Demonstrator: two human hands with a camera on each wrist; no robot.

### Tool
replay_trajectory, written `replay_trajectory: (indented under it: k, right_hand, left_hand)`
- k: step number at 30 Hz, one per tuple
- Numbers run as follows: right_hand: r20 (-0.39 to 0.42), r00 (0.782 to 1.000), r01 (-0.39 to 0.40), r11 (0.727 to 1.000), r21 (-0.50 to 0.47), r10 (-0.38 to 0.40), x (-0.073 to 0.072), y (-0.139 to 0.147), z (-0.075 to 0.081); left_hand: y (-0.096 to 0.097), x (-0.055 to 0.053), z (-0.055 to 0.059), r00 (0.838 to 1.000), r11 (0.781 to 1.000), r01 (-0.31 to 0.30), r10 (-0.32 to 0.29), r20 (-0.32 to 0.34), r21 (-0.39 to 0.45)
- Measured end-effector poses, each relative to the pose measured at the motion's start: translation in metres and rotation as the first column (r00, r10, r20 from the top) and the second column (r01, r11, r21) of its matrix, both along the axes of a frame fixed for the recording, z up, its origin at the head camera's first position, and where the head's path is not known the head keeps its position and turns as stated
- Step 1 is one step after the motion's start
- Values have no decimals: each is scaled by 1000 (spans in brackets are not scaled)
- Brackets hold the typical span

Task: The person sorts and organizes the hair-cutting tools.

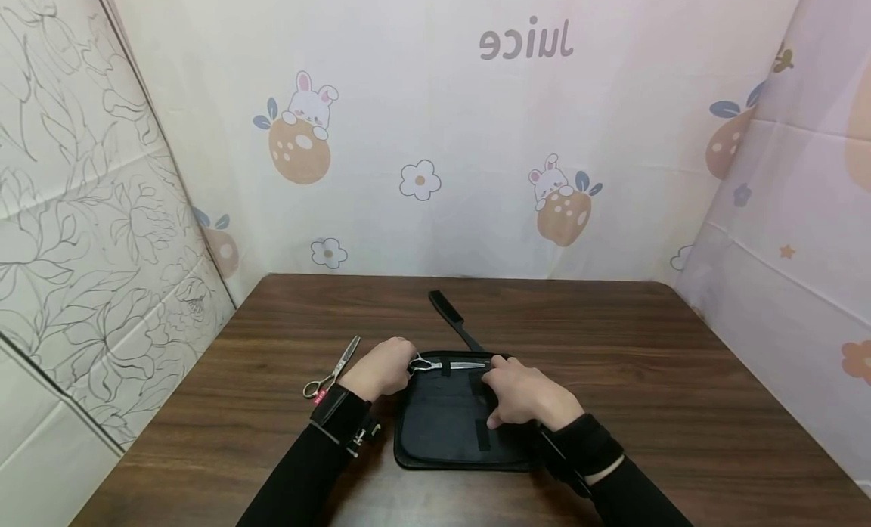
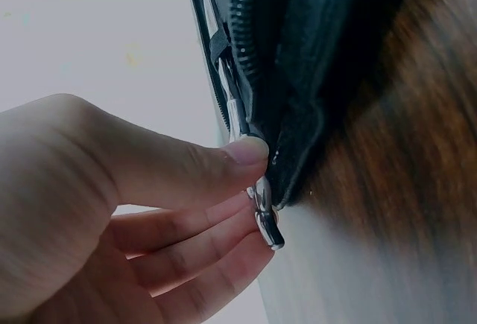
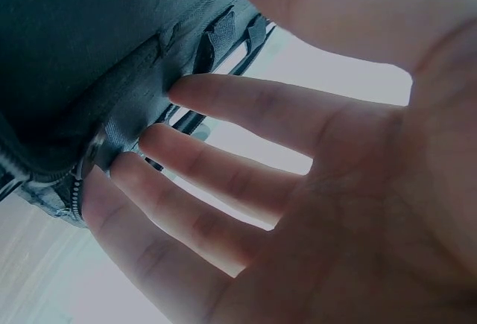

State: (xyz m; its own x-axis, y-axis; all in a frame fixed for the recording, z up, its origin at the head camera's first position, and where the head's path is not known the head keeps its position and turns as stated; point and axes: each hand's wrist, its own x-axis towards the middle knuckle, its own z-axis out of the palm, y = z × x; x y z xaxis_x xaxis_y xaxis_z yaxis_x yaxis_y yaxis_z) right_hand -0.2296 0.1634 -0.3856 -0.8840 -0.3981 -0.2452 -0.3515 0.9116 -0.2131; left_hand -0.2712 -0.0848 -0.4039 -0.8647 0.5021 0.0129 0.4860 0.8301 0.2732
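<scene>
A black zippered case [image 1: 438, 429] lies open on the wooden table, with straps across its inner face. My left hand [image 1: 382, 368] is at the case's upper left corner, its thumb and fingers pinching the handle of silver scissors [image 1: 466, 365]. The scissors' blades point right along the top of the case and run under a small black loop. In the left wrist view, the handle [image 2: 265, 216] sticks out past the case's edge. My right hand [image 1: 527, 391] rests on the right part of the case, its spread fingers [image 3: 223, 175] touching the fabric near the edge.
Left of the case lies a second pair of scissors [image 1: 345, 359] with a toothed blade and a red tag. A black comb [image 1: 446, 308] with a long handle lies behind the case. Patterned curtains [image 1: 422, 119] stand around the wooden table [image 1: 646, 345].
</scene>
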Motion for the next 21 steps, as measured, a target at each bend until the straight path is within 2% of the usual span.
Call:
replay_trajectory:
  k: [6,12,21]
  right_hand:
    - [-4,1000,3,1000,-2,-3,-1,0,-1]
    - [-7,1000,-2,1000,-2,2,-1,0,-2]
    - [-10,1000,-3,1000,6,3,-1,0,-2]
  left_hand:
    - [2,0,-1,1000,1000,1,-2,-25,-9]
    - [7,2,-2,1000,1000,14,-14,-8,9]
    - [13,4,-3,998,999,32,-32,-50,-16]
